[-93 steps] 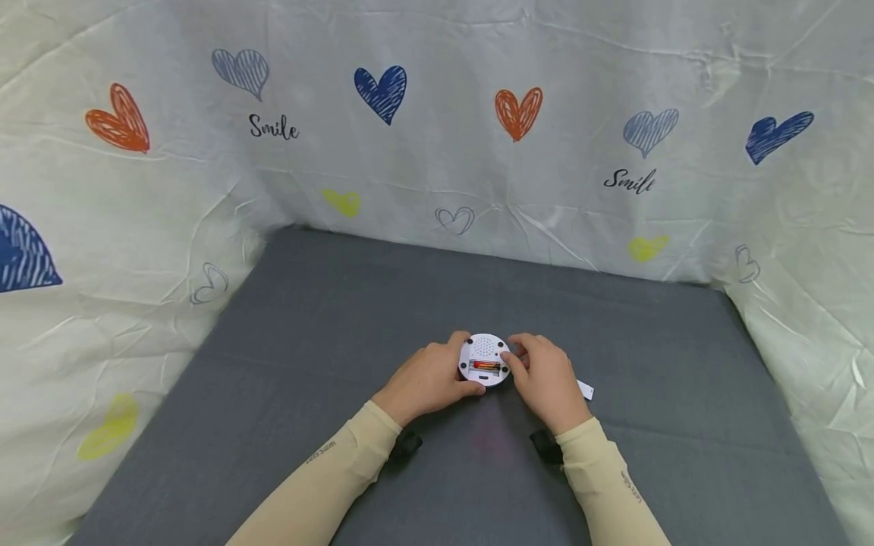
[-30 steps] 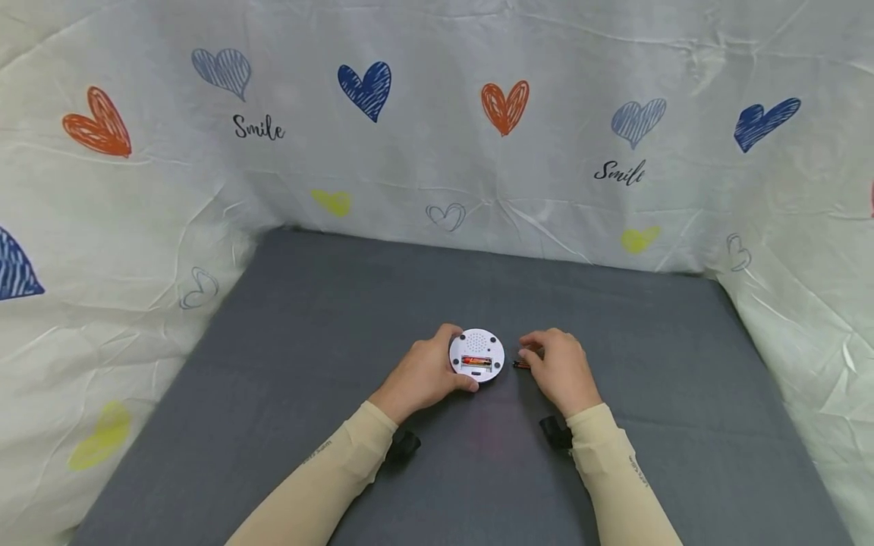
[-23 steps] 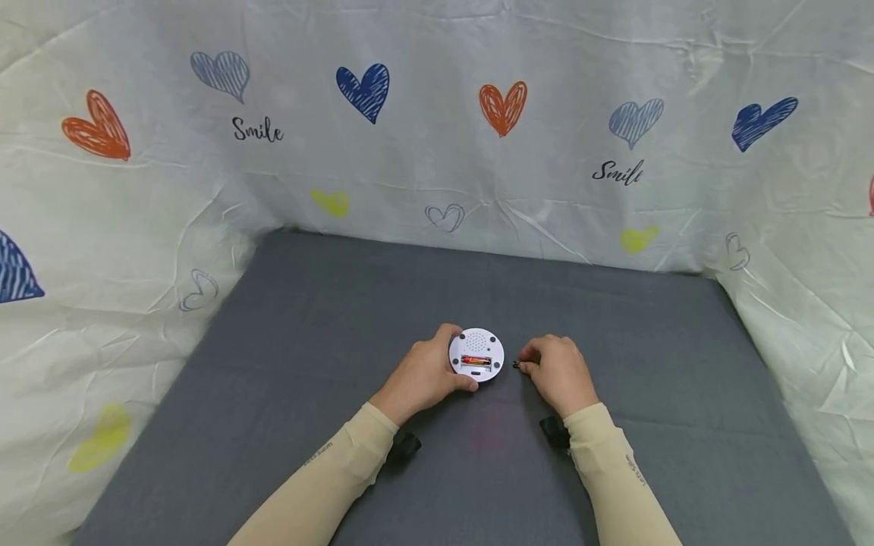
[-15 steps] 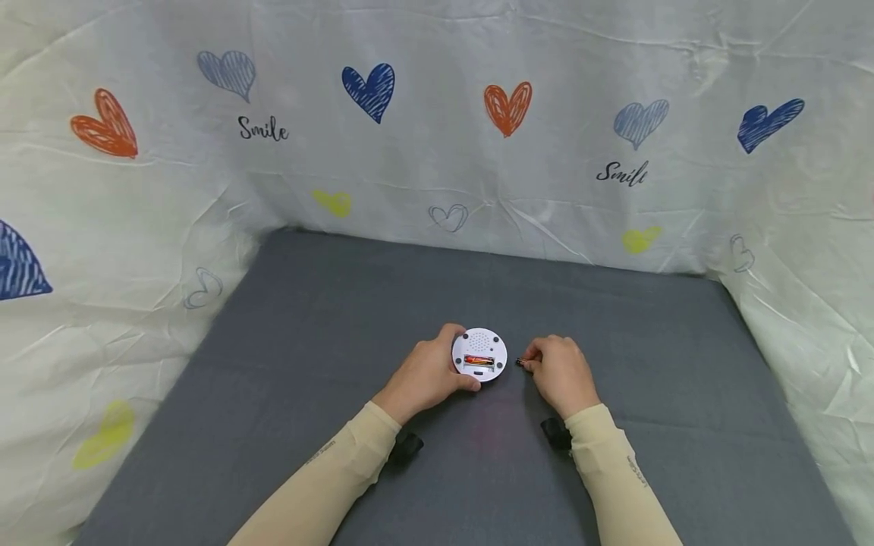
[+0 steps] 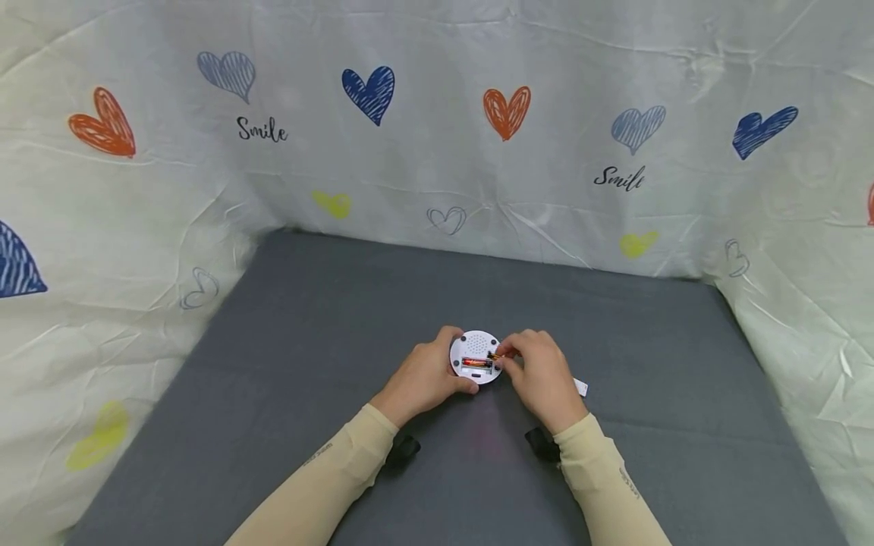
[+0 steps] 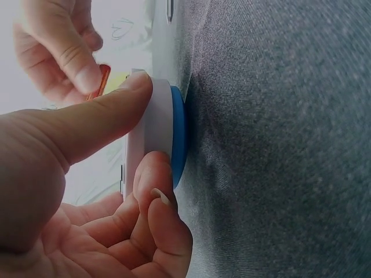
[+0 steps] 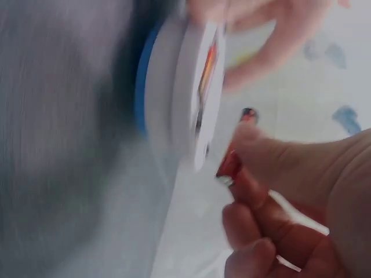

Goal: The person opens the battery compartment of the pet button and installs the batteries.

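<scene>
A round white device (image 5: 478, 343) with speaker holes and small dark feet faces up; the left wrist view shows its blue lower part (image 6: 179, 136). My left hand (image 5: 423, 375) grips it by the left side, thumb on the near rim. One red-orange battery (image 5: 476, 363) lies in its uncovered compartment. My right hand (image 5: 542, 375) pinches a second battery (image 7: 231, 164) between thumb and fingers, over the device's right edge. In the right wrist view this battery is tilted and apart from the compartment.
A small white flat piece (image 5: 580, 387) lies on the grey cloth-covered table (image 5: 382, 296), right of my right hand and partly hidden by it. Behind and at the sides hangs a white curtain (image 5: 437, 152) printed with hearts.
My right hand has moved left from beside the device to over its right edge, bringing the pinched battery along. The white flat piece shows again behind it. My left hand stays nearly still.
</scene>
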Demonstrator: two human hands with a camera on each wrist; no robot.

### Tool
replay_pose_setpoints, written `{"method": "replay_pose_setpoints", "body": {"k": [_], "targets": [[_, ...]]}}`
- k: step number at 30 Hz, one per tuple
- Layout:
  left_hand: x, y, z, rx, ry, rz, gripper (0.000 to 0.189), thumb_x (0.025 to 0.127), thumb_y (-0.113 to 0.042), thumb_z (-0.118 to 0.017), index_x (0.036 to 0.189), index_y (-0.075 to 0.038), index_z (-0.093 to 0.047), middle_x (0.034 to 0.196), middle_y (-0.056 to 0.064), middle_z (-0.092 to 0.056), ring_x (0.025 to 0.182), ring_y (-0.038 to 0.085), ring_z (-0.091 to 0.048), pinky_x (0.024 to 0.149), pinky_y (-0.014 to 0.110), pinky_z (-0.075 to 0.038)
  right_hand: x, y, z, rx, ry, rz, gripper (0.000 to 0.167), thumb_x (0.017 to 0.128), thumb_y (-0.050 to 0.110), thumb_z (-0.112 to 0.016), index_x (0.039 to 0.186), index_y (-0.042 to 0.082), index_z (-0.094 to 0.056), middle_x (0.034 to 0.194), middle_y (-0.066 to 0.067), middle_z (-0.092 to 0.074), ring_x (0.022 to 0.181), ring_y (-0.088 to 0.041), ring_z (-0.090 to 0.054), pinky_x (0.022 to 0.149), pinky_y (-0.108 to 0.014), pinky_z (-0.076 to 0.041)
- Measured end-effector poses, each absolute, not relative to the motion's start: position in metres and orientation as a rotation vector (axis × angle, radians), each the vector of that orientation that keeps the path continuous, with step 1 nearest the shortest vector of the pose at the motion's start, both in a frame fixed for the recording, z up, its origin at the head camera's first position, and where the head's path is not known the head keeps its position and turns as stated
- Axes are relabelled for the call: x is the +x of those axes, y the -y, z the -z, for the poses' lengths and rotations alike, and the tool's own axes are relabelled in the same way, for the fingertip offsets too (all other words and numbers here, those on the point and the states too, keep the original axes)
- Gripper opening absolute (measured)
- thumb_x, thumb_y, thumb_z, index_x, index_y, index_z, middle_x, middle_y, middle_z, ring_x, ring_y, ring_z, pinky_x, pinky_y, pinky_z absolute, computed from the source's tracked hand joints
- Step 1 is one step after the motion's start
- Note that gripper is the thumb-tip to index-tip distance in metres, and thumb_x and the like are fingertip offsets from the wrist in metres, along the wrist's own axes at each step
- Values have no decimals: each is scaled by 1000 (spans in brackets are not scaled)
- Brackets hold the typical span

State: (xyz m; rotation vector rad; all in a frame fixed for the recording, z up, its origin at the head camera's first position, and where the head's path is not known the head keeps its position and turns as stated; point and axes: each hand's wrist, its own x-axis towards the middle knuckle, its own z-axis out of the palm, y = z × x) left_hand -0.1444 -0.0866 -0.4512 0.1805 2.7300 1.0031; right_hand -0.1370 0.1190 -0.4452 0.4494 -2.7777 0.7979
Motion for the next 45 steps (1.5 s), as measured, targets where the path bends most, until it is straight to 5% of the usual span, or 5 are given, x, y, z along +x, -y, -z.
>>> {"method": "replay_pose_setpoints", "body": {"k": [7, 24, 37, 45], "targets": [[-144, 90, 454, 231, -2742, -1001, 91, 83, -36, -96, 157, -13, -47, 125, 13, -76, 99, 22, -71, 83, 40, -55, -130, -97, 455, 642, 2695, -882, 14, 88, 10, -89, 95, 16, -80, 93, 2, -73, 88, -16, -58, 78, -35, -51], [-142, 92, 453, 295, -2737, -1038, 88, 84, -33, -96, 154, -10, -47, 112, 11, -78, 85, 17, -69, 74, 37, -54, -129, -89, 465, 624, 2677, -932, 14, 87, 11, -90, 97, 17, -82, 95, 2, -73, 89, -18, -59, 79, -36, -49], [-141, 90, 452, 259, -2722, -1040, 89, 86, -33, -94, 157, -11, -46, 123, 12, -76, 94, 18, -71, 78, 37, -56, -133, -92, 465, 508, 2717, -994, 12, 89, 20, -90, 98, 17, -83, 89, 1, -67, 84, -14, -52, 75, -34, -44], [-140, 87, 451, 243, -2732, -1001, 92, 86, -35, -95, 159, -10, -45, 120, 12, -77, 92, 17, -72, 78, 38, -57, -128, -91, 467, 162, 2747, -796, 65, 89, 56, -86, 129, 6, -73, 102, -16, -67, 90, -32, -57, 76, -43, -46]]}}
